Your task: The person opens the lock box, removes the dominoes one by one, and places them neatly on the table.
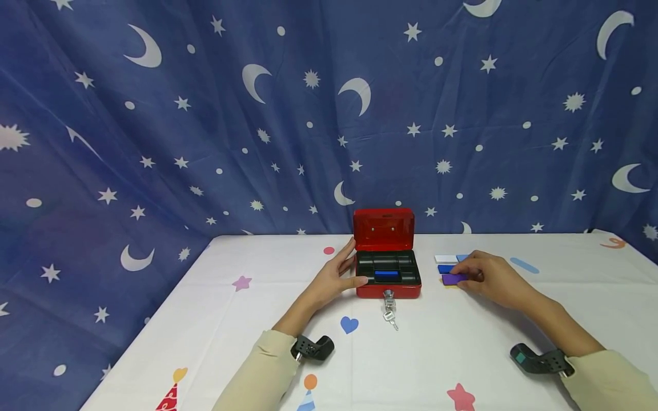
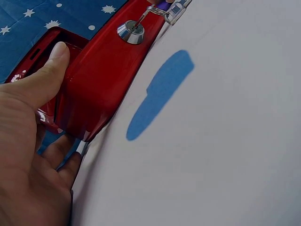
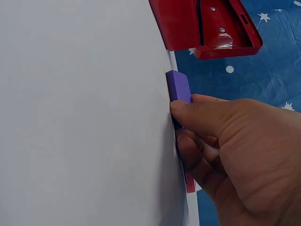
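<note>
A red cash box (image 1: 388, 291) stands with its lid (image 1: 384, 229) raised, and a blue block (image 1: 386, 274) lies in its black tray (image 1: 368, 261). My left hand (image 1: 332, 278) holds the box's left side, thumb over the front corner. In the left wrist view, the thumb (image 2: 51, 70) crosses the rim. A purple block (image 3: 179, 86) is pinched between the thumb and fingers of my right hand (image 1: 488, 278), to the right of the box. Beside that hand lie a white block (image 1: 445, 259), a light blue block (image 1: 462, 258) and a darker blue block (image 1: 444, 268).
A key sits in the front lock (image 1: 388, 294), and more keys (image 1: 390, 319) hang from its ring onto the table. A white cloth (image 1: 288, 274) with printed shapes covers the table. Behind it hangs a blue curtain (image 1: 288, 142) with moons and stars.
</note>
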Demonstrator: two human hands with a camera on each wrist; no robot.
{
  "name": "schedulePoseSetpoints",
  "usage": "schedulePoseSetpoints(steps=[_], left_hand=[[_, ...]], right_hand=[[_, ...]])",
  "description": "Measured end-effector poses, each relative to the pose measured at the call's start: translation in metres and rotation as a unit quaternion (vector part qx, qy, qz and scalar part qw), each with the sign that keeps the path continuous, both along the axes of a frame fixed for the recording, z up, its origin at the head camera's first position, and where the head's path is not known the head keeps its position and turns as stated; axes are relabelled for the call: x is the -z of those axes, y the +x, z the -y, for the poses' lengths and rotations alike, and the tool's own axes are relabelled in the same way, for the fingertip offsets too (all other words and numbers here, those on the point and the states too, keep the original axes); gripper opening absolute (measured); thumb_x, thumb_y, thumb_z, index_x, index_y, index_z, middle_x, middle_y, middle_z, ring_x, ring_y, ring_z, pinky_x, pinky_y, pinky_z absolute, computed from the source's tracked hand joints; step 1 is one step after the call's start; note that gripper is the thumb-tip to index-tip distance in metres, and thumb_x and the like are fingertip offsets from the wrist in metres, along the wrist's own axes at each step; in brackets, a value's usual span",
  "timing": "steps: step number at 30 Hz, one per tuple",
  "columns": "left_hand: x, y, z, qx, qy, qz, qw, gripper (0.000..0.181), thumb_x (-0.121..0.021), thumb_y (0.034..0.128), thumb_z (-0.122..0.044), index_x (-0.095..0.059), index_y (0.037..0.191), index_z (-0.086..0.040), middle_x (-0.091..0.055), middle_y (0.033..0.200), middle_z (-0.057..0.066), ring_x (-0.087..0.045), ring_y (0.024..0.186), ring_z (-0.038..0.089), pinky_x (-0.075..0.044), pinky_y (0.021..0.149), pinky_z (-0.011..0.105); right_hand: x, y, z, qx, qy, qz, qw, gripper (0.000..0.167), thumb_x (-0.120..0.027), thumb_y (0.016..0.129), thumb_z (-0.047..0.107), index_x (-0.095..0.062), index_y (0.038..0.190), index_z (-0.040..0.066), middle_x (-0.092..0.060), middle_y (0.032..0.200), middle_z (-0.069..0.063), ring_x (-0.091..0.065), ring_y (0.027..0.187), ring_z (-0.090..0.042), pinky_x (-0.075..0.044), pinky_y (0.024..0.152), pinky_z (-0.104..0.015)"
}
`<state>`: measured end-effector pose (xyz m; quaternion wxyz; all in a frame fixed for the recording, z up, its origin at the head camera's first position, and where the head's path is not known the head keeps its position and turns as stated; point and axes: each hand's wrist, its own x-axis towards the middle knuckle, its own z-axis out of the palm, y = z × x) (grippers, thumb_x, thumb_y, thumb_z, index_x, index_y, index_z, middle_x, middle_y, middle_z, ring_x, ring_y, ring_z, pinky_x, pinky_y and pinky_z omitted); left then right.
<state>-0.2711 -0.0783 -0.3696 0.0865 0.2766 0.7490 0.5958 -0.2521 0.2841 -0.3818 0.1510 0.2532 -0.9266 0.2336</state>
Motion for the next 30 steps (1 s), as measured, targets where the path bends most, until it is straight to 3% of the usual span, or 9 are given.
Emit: schedulePoseSetpoints(steps=[9, 16, 19, 24, 30], left_hand=[[-0.001, 0.0, 0.0, -0.004, -0.008, 0.004, 1.0, 0.088, -0.071, 0.0855, -0.007, -0.014, 0.153, -0.006, -0.01, 0.159, 0.007, -0.026, 0.14, 0.032, -0.026, 0.111, 0.045], [0.021, -0.015, 0.0, -0.012, -0.01, -0.011, 0.9998, 0.089, -0.072, 0.0853, -0.01, -0.015, 0.154, -0.015, -0.009, 0.159, 0.0, -0.027, 0.14, 0.026, -0.026, 0.111, 0.04], [0.025, -0.017, 0.0, -0.018, -0.013, -0.016, 0.9996, 0.089, -0.072, 0.0853, -0.013, -0.017, 0.154, -0.019, -0.012, 0.159, -0.004, -0.029, 0.139, 0.022, -0.028, 0.111, 0.036], [0.026, -0.017, 0.001, -0.023, -0.014, -0.015, 0.9995, 0.089, -0.074, 0.0847, -0.017, -0.018, 0.154, -0.021, -0.014, 0.158, -0.007, -0.031, 0.138, 0.019, -0.029, 0.11, 0.034], [0.023, -0.016, 0.0, -0.015, -0.012, -0.01, 0.9998, 0.09, -0.073, 0.085, -0.012, -0.015, 0.154, -0.016, -0.01, 0.159, -0.001, -0.028, 0.14, 0.025, -0.027, 0.111, 0.039]], right_hand=[[0.0, -0.001, 0.001, -0.006, -0.015, -0.006, 0.9999, 0.026, -0.082, 0.072, 0.002, -0.073, 0.094, 0.011, -0.056, 0.08, 0.003, -0.044, 0.066, -0.011, -0.037, 0.054, -0.022], [0.0, -0.001, 0.0, 0.009, -0.006, 0.008, 0.9999, 0.022, -0.082, 0.072, 0.004, -0.073, 0.091, 0.01, -0.051, 0.075, 0.008, -0.044, 0.066, -0.011, -0.037, 0.054, -0.022], [0.0, -0.002, 0.0, 0.013, -0.004, 0.012, 0.9998, 0.021, -0.082, 0.073, 0.005, -0.074, 0.091, 0.011, -0.051, 0.075, 0.008, -0.044, 0.066, -0.011, -0.037, 0.055, -0.023], [-0.001, -0.001, 0.0, 0.015, -0.004, 0.014, 0.9998, 0.02, -0.081, 0.074, 0.005, -0.074, 0.092, 0.011, -0.052, 0.076, 0.008, -0.044, 0.066, -0.01, -0.038, 0.055, -0.023], [-0.002, 0.0, 0.0, 0.015, -0.005, 0.015, 0.9998, 0.02, -0.08, 0.075, 0.005, -0.073, 0.093, 0.01, -0.053, 0.076, 0.008, -0.044, 0.066, -0.009, -0.038, 0.055, -0.023]])
